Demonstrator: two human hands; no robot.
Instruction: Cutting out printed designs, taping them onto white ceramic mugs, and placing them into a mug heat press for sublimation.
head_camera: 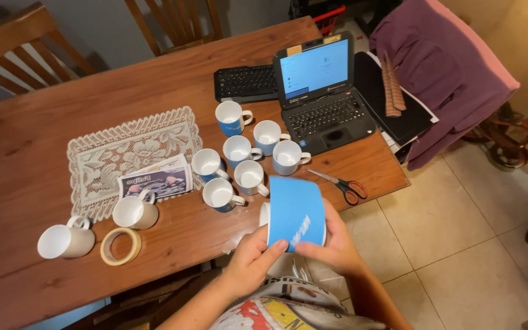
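Note:
Both my hands hold a white mug (pixel 265 214) wrapped in a blue printed sheet (pixel 296 211), just off the table's near edge. My left hand (pixel 253 258) pinches the sheet's lower left corner against the mug. My right hand (pixel 336 241) cups the mug from the right and below. Most of the mug is hidden behind the blue sheet. On the table (pixel 25 165) just beyond, several white mugs with blue wraps (pixel 250 177) stand upright in a cluster.
Two plain white mugs (pixel 134 211) (pixel 65 241) lie on their sides by a roll of masking tape (pixel 120 245). A lace mat (pixel 126 150) carries printed sheets (pixel 156 179). Scissors (pixel 342 184), an open laptop (pixel 325 91) and a keyboard (pixel 245 82) sit to the right. Chairs surround the table.

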